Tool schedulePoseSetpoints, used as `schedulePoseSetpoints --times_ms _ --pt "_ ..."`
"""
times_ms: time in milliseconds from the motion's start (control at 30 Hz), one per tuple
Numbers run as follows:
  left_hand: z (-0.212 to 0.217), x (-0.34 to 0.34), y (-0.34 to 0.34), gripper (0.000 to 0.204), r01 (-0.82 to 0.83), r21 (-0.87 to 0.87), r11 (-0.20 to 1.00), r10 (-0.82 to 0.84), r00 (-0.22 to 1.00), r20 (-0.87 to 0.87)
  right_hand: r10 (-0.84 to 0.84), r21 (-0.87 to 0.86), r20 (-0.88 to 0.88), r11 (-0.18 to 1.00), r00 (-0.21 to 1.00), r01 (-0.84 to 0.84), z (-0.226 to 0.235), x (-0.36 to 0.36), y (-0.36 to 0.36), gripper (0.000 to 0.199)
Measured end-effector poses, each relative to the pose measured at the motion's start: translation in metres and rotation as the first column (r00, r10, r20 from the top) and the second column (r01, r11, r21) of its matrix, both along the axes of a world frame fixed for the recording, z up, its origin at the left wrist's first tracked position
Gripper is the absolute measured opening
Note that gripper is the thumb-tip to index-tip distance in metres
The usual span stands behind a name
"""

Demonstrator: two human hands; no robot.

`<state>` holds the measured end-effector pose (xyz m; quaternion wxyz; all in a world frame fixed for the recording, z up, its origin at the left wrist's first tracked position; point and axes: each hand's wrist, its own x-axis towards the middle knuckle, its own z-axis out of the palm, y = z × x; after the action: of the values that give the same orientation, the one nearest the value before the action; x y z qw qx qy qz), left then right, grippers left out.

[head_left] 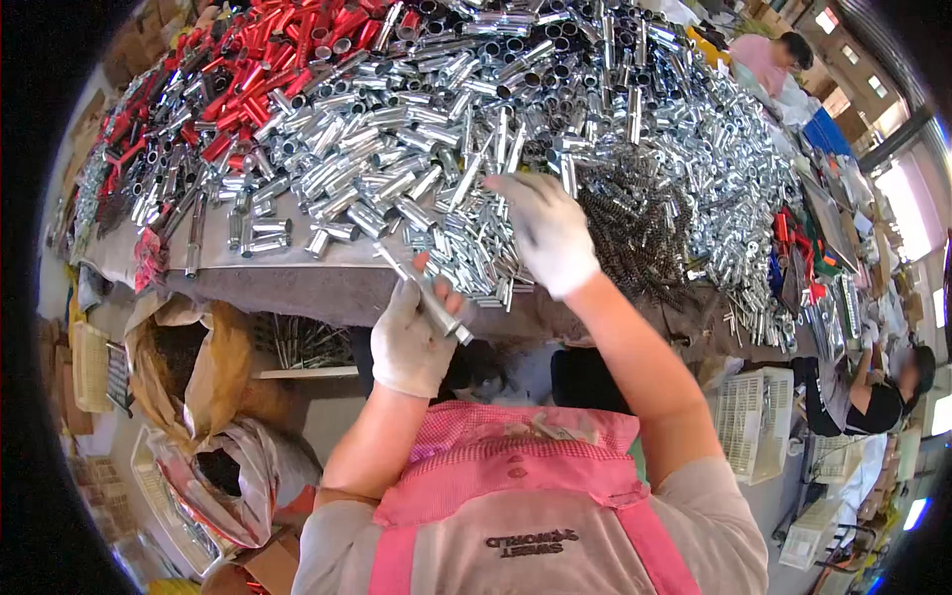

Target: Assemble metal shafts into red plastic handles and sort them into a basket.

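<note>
My left hand (405, 342), in a white glove with bare fingertips, is closed around a slim silver metal rod (433, 302). The rod slants down to the right, with a wider collar at its lower end. Over the table, my right hand (547, 233), gloved the same way, reaches forward with its fingers extended to the left. Nothing shows in its fingers, though they are slightly blurred. Below its fingertips lies a heap of thin silver pins (474, 253). Dark coil springs (635, 223) are piled just right of that hand.
Silver tubes (372, 164) and red metal parts (263, 84) cover the table's far and left side. Small silver fittings (739, 183) are heaped at right. Open sacks (188, 367) and a white crate (754, 421) stand below the edge. Two people (764, 61) work at right.
</note>
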<state>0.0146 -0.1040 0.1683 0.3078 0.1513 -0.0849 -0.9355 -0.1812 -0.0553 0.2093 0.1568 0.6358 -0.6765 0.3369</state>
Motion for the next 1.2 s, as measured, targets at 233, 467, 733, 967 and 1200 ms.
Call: schedulePoseSetpoints --times_ms 233,467,733,967,1200 --pt "0.002 0.019 -0.008 0.035 0.266 0.041 0.963 -0.269 0.950 0.158 0.168 0.395 -0.578 0.914 0.799 0.094 -0.038 -0.061 -0.073 0.029" --pt "-0.001 0.016 -0.026 0.038 0.425 -0.277 0.862 -0.313 0.875 0.370 0.039 0.341 -0.019 0.939 0.999 -0.030 0.041 -0.043 -0.002 0.033" --pt "0.000 -0.009 -0.019 0.035 0.441 -0.288 0.850 -0.313 0.863 0.396 0.123 0.462 -0.098 0.884 0.988 -0.064 0.035 -0.060 0.037 0.043" --pt "0.005 -0.017 -0.012 0.037 0.566 -0.433 0.701 -0.306 0.788 0.534 0.342 0.398 0.008 0.861 0.940 -0.317 0.028 -0.053 0.041 0.045" --pt "0.005 -0.025 -0.008 0.037 0.698 -0.423 0.578 -0.381 0.689 0.616 0.382 0.367 0.246 0.814 0.891 -0.450 0.022 -0.009 0.048 0.055"
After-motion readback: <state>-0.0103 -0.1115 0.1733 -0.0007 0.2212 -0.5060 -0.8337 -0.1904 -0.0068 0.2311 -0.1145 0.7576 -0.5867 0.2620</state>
